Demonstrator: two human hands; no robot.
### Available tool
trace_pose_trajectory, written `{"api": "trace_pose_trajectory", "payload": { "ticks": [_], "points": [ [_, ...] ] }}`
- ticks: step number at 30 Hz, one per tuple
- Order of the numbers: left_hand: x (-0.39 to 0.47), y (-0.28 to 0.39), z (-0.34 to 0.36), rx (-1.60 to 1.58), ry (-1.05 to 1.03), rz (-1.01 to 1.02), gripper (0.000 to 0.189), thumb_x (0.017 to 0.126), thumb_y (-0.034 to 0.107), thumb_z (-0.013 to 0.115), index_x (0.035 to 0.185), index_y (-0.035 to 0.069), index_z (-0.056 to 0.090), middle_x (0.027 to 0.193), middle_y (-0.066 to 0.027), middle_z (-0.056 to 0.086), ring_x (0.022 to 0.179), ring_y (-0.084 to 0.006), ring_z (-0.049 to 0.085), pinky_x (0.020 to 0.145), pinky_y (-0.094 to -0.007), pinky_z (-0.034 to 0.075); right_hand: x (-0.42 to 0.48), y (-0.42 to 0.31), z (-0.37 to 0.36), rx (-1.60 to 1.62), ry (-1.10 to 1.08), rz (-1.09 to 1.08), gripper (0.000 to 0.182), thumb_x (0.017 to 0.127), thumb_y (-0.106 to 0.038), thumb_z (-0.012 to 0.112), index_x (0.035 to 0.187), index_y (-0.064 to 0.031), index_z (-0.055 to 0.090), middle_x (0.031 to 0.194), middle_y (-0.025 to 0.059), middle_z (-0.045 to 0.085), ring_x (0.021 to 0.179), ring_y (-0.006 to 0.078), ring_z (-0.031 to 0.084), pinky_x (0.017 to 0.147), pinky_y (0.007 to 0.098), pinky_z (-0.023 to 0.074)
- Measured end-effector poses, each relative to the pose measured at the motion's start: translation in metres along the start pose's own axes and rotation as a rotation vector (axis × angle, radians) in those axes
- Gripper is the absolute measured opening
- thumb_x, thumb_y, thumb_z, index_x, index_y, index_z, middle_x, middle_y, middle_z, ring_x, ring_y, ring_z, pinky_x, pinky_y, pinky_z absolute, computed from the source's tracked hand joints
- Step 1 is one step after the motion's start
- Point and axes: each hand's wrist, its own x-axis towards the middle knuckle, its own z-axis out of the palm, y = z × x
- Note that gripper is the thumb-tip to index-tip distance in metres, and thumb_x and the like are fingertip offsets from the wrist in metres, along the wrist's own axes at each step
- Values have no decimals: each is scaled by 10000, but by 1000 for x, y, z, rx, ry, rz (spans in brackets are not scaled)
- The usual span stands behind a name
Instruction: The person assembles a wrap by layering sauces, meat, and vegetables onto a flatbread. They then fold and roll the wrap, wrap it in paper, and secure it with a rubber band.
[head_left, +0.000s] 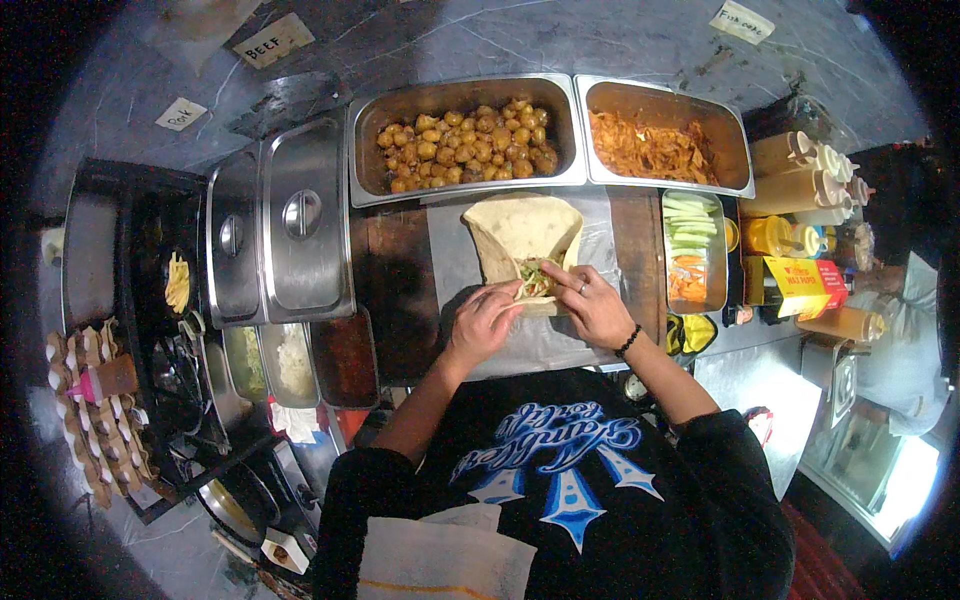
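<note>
A pale tortilla (521, 221) lies on a sheet of wax paper (457, 255), its far part spread flat and its near edge and left side folded up. Shredded vegetable filling (534, 277) shows in the pocket between the folds. My left hand (480, 321) pinches the near left fold between thumb and fingers. At the right side, my right hand (598, 307) grips the tortilla, with its fingertips against the filling and its thumb hidden. A ring and a dark beaded bracelet are on that hand and wrist.
Beyond the wooden board (397, 262) stand steel pans of small potatoes (465, 142) and shredded orange-brown food (652, 146). Right are a tray of cucumber and carrot sticks (690, 225), a wax paper box (806, 287) and sauce bottles (795, 191). Lidded pans (307, 247) stand left.
</note>
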Motion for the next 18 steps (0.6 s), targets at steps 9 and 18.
{"api": "trace_pose_trajectory", "payload": {
  "ticks": [9,18],
  "points": [
    [4,-5,0,-25,-12,-81,179,840,93,716,988,29,638,1072,-121,701,951,-301,678,824,-378,534,7,7,0,90,-58,45,247,807,-77,594,1053,-71,600,1386,15,555,1005,320,529,899,400,485],
    [15,-6,3,128,-67,69,213,812,144,740,959,34,630,1163,-116,642,1153,-318,582,984,-442,449,11,7,-3,90,-56,41,180,870,-137,610,1041,-80,614,1352,9,577,970,328,544,861,405,500]
  ]
}}
